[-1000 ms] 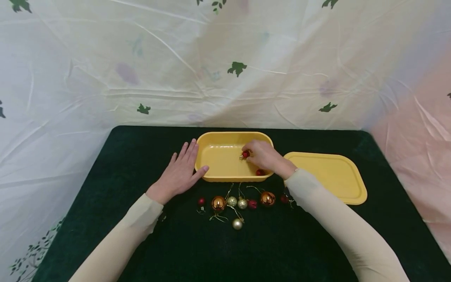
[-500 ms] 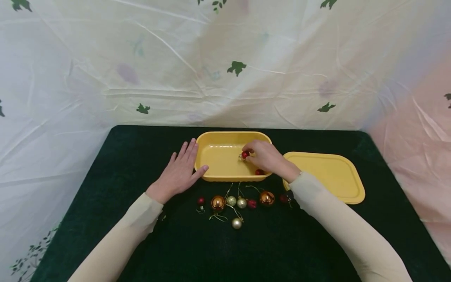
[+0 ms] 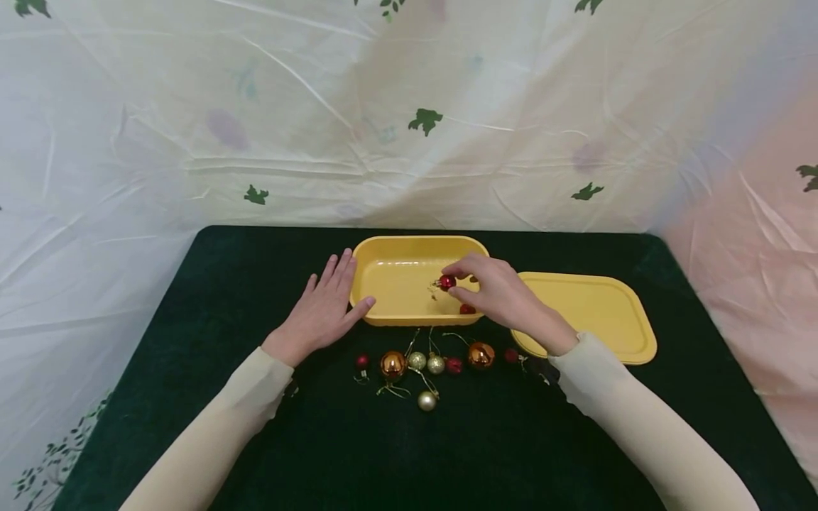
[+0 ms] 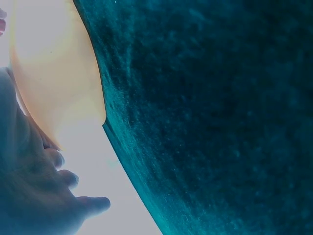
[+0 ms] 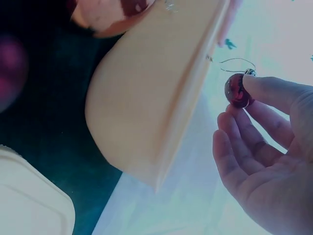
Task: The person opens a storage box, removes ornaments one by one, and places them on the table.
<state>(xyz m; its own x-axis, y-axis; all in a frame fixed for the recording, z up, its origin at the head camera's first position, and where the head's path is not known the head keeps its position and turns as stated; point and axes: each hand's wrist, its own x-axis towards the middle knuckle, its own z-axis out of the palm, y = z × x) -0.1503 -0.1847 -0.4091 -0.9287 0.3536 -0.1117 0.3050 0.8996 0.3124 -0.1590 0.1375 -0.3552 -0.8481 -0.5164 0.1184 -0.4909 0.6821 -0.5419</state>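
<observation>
In the head view my right hand [image 3: 501,291] pinches a small shiny red bauble [image 3: 446,282] above the yellow box [image 3: 383,321]. The right wrist view shows the bauble [image 5: 235,92] between thumb and fingertips, its thin string loop hanging free. A second red bauble [image 3: 467,309] lies inside the box at its near right corner. My left hand [image 3: 319,309] lies with straight fingers against the box's left end, the thumb over the near left rim. In the left wrist view that hand [image 4: 34,181] is beside the box wall [image 4: 58,73].
Along the box's near side lie copper baubles [image 3: 481,355], gold baubles [image 3: 427,401] and red baubles [image 3: 362,362] with string loops. A yellow lid [image 3: 594,312] rests flat at the right, partly behind the right wrist. A dark green cloth [image 3: 409,461] covers the table; pale curtains surround it.
My right hand and forearm have shifted a little to the right, with the red bauble still held over the box. The left hand stays at the box; the head view has drifted slightly.
</observation>
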